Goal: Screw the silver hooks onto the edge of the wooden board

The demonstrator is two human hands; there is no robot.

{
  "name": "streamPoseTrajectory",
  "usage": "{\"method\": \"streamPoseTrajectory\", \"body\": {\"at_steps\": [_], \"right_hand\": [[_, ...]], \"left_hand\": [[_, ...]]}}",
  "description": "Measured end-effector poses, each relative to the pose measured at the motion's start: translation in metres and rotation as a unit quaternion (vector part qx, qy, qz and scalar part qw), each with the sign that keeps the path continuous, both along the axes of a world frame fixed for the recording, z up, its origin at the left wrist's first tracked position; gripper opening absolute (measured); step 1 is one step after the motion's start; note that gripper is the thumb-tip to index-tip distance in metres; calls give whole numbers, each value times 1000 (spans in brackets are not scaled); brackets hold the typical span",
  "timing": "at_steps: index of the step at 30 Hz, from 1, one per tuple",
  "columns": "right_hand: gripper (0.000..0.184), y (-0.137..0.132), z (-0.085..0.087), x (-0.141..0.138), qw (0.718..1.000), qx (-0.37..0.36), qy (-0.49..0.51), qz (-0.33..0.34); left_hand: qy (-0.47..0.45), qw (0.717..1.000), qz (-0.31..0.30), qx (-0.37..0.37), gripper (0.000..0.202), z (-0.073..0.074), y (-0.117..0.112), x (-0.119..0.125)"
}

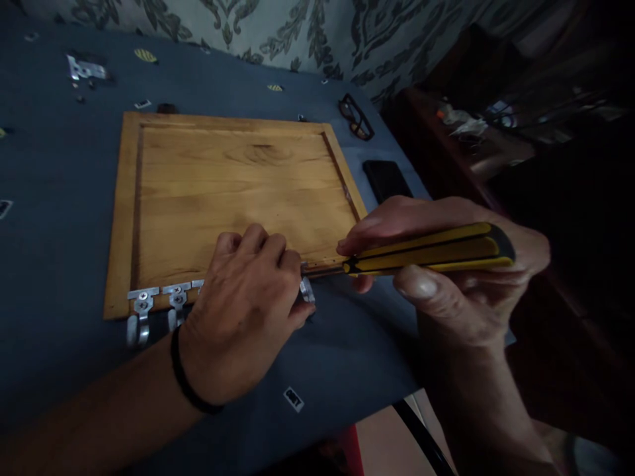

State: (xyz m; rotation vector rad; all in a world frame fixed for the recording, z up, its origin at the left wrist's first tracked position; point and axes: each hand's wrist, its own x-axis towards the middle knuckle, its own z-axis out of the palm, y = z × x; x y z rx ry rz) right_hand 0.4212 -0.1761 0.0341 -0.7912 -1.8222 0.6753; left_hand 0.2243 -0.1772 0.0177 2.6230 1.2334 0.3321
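Note:
A framed wooden board (238, 192) lies flat, with metal hooks (143, 304) fixed along its near edge at the left. My left hand (248, 297), wearing a black wristband (186, 377), is closed over that edge. Its thumb and fingers press on another metal hook (307, 289), mostly hidden under the hand. My right hand (461, 284) is wrapped around a screwdriver (431, 252) with a yellow and black handle. The screwdriver lies almost level, its shaft pointing left along the edge toward the hook. Where its tip meets the hook or a screw is too dark to make out.
Loose metal hooks (86, 68) and small bits lie at the far left of the blue patterned cloth (59, 172). Eyeglasses (356, 118) and a black phone (387, 180) rest right of the board. A patterned wall (297, 33) stands behind; a cluttered dark shelf (466, 132) is at right.

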Motion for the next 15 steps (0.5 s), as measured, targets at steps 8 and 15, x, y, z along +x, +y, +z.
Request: {"method": "streamPoseTrajectory", "body": {"at_steps": [8,15], "right_hand": [[19,-1,-7,-3,991,76,-20,-104],[11,-14,-7,-13,983,55,-26,-175]], "left_hand": [[-15,1000,-7,20,21,-2,0,0],[-19,1000,3,16,19,-2,-1,1]]}}
